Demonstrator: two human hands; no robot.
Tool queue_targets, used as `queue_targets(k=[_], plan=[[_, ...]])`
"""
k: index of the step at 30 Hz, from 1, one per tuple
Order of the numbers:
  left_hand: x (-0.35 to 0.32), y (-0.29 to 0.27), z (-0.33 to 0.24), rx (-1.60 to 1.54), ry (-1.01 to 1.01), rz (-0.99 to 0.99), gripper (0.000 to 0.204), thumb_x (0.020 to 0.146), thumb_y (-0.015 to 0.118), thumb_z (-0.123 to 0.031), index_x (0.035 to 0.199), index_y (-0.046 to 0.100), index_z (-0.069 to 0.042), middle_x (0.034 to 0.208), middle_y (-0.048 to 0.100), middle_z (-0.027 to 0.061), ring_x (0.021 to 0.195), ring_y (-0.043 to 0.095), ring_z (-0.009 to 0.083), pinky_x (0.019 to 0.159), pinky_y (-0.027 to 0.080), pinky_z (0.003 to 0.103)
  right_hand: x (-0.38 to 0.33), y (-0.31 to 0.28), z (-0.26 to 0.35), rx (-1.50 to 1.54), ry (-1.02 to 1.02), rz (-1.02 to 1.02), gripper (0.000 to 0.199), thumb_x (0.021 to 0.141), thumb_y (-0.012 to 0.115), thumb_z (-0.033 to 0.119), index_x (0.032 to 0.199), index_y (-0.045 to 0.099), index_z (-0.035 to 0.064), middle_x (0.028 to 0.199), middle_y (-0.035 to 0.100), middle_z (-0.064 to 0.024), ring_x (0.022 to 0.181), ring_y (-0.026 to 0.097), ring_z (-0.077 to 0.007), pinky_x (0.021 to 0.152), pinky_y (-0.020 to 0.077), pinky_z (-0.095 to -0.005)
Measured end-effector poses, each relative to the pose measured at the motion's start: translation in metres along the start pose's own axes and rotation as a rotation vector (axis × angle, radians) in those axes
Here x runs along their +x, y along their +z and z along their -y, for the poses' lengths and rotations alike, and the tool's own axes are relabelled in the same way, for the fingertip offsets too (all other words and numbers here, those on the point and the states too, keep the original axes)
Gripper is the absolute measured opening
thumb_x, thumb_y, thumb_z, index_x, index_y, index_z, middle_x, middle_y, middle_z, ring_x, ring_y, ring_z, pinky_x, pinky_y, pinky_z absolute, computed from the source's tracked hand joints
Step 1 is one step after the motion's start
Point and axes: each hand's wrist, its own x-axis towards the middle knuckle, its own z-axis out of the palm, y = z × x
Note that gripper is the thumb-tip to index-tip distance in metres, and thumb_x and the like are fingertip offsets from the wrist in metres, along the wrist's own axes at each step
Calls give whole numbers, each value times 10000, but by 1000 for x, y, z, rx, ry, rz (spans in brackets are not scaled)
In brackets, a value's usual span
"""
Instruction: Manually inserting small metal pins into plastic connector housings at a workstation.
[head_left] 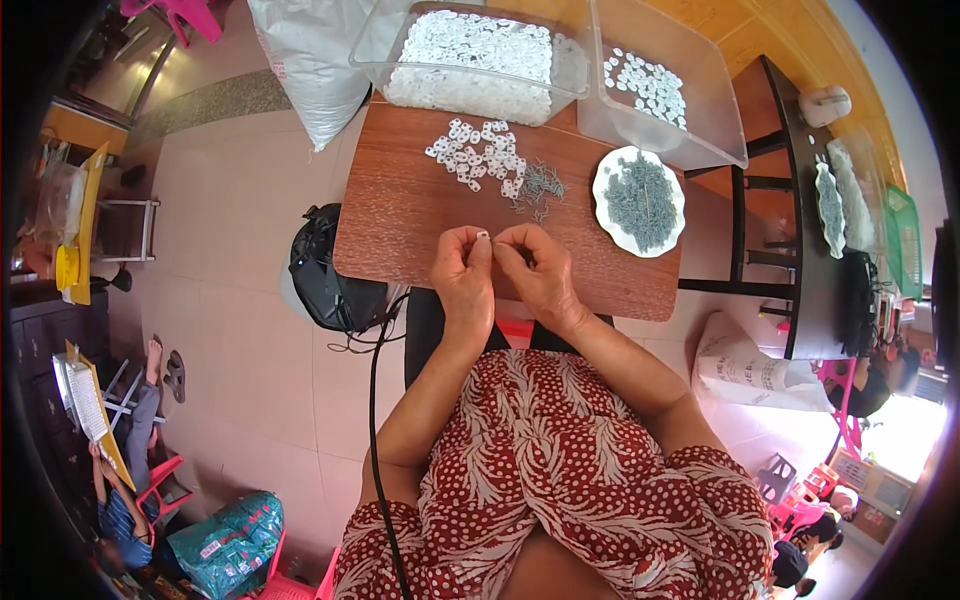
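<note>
Both hands meet over the near edge of the brown table. My left hand is closed in a pinch, with a bit of a small white plastic piece showing at the thumb and fingertip. Close beside it, my right hand pinches too; whatever its fingertips hold is too small to make out. Beyond the hands lies a loose pile of white plastic pieces with holes. Next to that pile, thin grey pins or screws are scattered. A scalloped white plate on the right carries a heap of the same grey bits.
At the table's far side stand a clear bin full of white pieces and another clear bin with fewer. A black cable runs down left of me. A black backpack sits left of the table. Other people work farther off.
</note>
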Motion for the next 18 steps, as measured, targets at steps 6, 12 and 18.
queue_targets(k=[6,12,18], plan=[[-9,-6,-22,-138,-132,38,70,897,540,-83,930,526,-23,804,550,9,646,515,63,579,459,196,-2,-2,3,-73,-209,49,80,835,597,41,896,586,-9,741,576,-7,663,509,-37,557,414,-187],[-15,-15,-39,-276,-177,39,68,867,585,-72,885,557,-12,754,551,8,609,481,52,533,403,181,-1,-11,22,413,242,326,103,845,591,41,924,560,-17,786,608,-52,680,568,-79,571,465,-200],[-13,-24,-50,-452,-279,113,87,843,614,-71,882,582,-1,758,597,46,580,515,93,522,424,206,-5,-5,26,616,280,173,78,851,574,22,918,561,-14,788,618,-62,659,576,-85,552,479,-210]])
